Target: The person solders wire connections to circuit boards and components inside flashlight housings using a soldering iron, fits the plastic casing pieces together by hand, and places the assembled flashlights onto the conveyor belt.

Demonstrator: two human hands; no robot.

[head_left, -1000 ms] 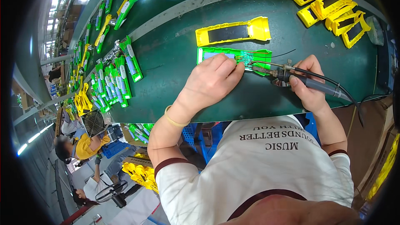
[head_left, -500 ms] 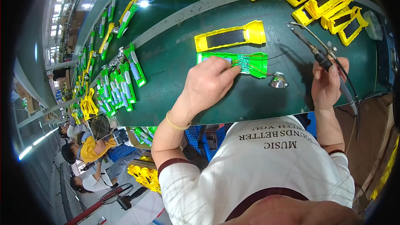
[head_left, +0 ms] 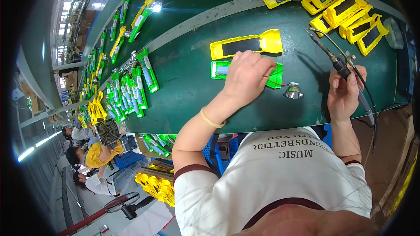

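Head view: right hand [head_left: 345, 94] has lifted soldering iron [head_left: 337, 61] higher.

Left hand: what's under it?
The left hand rests on a green flashlight half-shell lying on the green table. A blue cell shows inside at its left end; the middle is covered by the hand.

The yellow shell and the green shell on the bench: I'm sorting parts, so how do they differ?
The yellow shell lies untouched, farther from the person; the green shell lies nearer, under the left hand. The yellow shell shows a dark panel; the green shell shows a bluish cell and thin wires. Both are long, lying flat and side by side.
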